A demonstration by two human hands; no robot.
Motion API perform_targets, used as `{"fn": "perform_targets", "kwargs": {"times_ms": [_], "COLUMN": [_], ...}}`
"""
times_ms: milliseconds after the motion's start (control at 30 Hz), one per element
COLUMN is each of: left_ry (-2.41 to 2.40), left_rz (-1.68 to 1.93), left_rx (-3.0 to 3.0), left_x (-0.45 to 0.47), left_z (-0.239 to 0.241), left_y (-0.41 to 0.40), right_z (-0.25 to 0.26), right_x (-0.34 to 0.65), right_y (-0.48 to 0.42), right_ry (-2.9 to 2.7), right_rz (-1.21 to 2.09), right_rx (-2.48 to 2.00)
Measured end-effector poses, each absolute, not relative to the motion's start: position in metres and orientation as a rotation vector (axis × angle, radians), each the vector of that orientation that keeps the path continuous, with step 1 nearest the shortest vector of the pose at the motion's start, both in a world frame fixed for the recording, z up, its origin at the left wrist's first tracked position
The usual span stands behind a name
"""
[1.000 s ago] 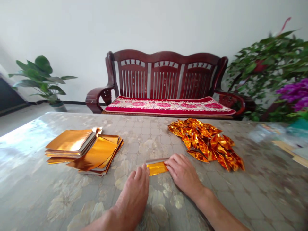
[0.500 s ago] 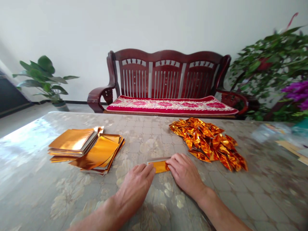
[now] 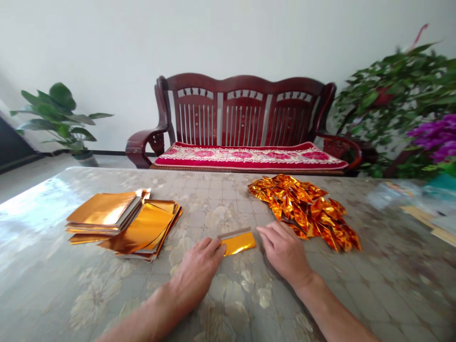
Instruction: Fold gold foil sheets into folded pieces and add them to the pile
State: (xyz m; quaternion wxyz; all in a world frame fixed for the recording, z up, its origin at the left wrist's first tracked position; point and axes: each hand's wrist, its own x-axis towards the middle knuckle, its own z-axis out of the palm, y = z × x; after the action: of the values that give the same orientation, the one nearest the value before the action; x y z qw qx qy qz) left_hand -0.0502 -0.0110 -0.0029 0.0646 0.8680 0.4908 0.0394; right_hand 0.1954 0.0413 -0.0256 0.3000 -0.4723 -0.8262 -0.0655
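Note:
A folded strip of gold foil paper [image 3: 239,243] lies on the table in front of me, with a greyish edge along its far side. My left hand [image 3: 204,262] grips the strip's left end between thumb and fingers. Just off its right end, my right hand [image 3: 285,251] rests low over the table, index finger stretched out, touching no paper. To the left lie two stacks of gold foil sheets [image 3: 103,209], one overlapping the other. Behind my right hand is a heap of folded foil pieces [image 3: 302,206], orange-gold and shiny.
The table [image 3: 199,190] has a patterned, glossy cover. Clear plastic bags [image 3: 392,194] and flat tan pieces [image 3: 420,216] lie at its right side. Beyond stands a dark red wooden bench [image 3: 242,118] with a red patterned cushion. Potted plants [image 3: 67,118] flank it.
My right hand has let go of the strip's right end and moved slightly right. The strip now tilts a little, its right end farther from me. My left hand keeps its hold.

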Motion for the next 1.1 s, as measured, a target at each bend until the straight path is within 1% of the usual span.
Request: {"fn": "perform_targets", "kwargs": {"times_ms": [133,200,333,467,567,700,800,1100], "left_ry": [1.476,1.476,1.45,1.441,1.45,1.362,1.336,1.28], "left_rz": [0.201,0.316,0.531,0.636,0.636,0.524,0.477,0.494], "left_rx": [2.558,2.494,2.369,2.348,2.458,2.589,2.599,2.607], "left_x": [-0.043,-0.043,-0.05,-0.06,-0.066,-0.068,-0.067,-0.066], "left_z": [-0.007,-0.01,-0.018,-0.022,-0.018,-0.013,-0.013,-0.017], "left_y": [-0.012,-0.01,-0.003,0.004,0.009,0.015,0.019,0.026], "right_z": [-0.019,-0.017,-0.019,-0.024,-0.025,-0.025,-0.027,-0.028], "right_x": [0.18,0.171,0.161,0.16,0.161,0.161,0.16,0.158], "right_y": [0.031,0.028,0.026,0.026,0.026,0.024,0.024,0.023], "right_ry": [-2.414,-2.506,-2.58,-2.59,-2.589,-2.589,-2.583,-2.533], "right_rz": [0.031,0.075,0.017,-0.075,-0.105,-0.151,-0.178,-0.208], "right_rx": [-0.963,-0.924,-0.909,-0.909,-0.895,-0.9,-0.902,-0.951]}}
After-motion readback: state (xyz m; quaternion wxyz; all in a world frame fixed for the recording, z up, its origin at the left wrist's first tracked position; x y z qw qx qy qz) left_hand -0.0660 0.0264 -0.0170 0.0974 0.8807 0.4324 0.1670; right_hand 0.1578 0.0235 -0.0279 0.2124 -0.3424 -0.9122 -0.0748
